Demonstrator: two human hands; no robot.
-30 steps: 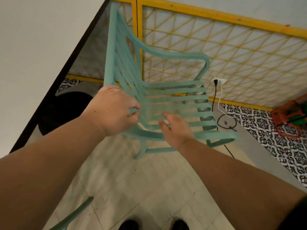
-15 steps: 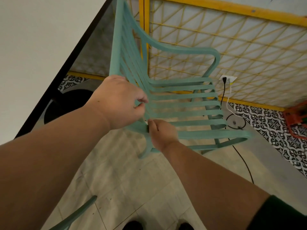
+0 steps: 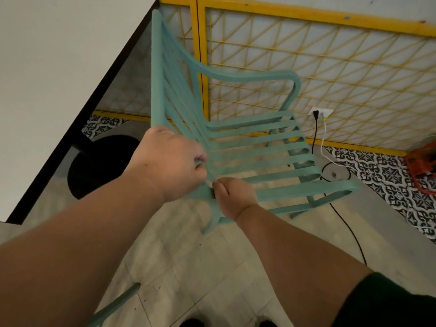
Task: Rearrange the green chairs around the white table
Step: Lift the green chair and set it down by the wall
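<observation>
The floor point(image 3: 188, 267) under the green chair point(image 3: 247, 147) is made of pale square tiles. Behind the chair, black and white patterned tiles point(image 3: 389, 175) run along a yellow lattice screen point(image 3: 330, 74). The white table point(image 3: 59, 67) is just left of the chair, and its round black foot point(image 3: 94, 166) sits low on that side. A wall plug point(image 3: 322, 113) is behind the chair, and a black cord point(image 3: 349, 227) trails over the floor to the chair's right. An orange thing point(image 3: 422, 168) lies far to the right. A bit of another green chair point(image 3: 118, 303) pokes in near the person. The left hand point(image 3: 169, 166) is curled tight round the chair where its back meets its seat. The right hand point(image 3: 236, 197) is curled round the seat's near edge, just beside it.
</observation>
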